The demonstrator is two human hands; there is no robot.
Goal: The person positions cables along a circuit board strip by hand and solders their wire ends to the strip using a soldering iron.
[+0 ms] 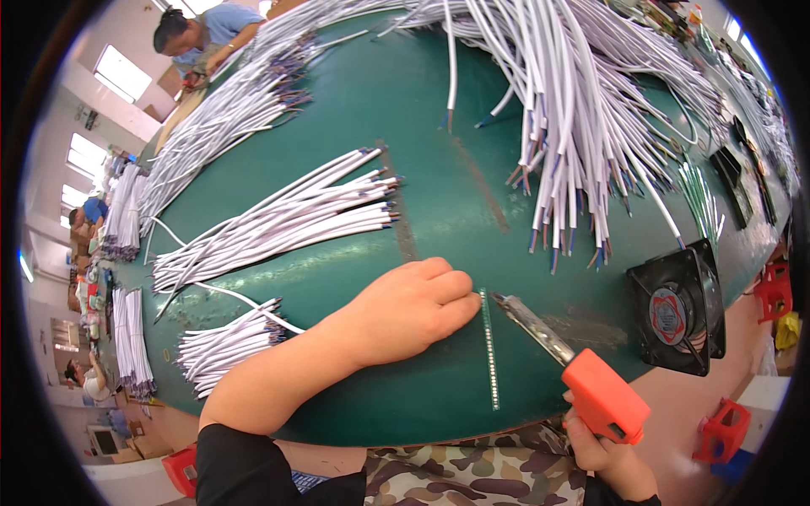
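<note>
My left hand (418, 305) is closed just left of the upper end of a narrow green circuit board strip (490, 358) with a row of small pale pads. What its fingers pinch is hidden beneath them. A white cable (236, 295) passes out of sight under my left forearm. Low on the right, my right hand (597, 445) grips a red soldering gun (606, 396). The gun's metal barrel points up and left, its tip close to the strip's upper end and apart from my left hand.
Bundles of white cables lie on the green table (354, 278): a middle bundle (287, 219), a smaller bundle (228, 346) and a large heap (565, 126). A black fan (679, 308) stands at the right edge. A person in blue (215, 34) works at far left. Red stools (724, 430) stand beyond.
</note>
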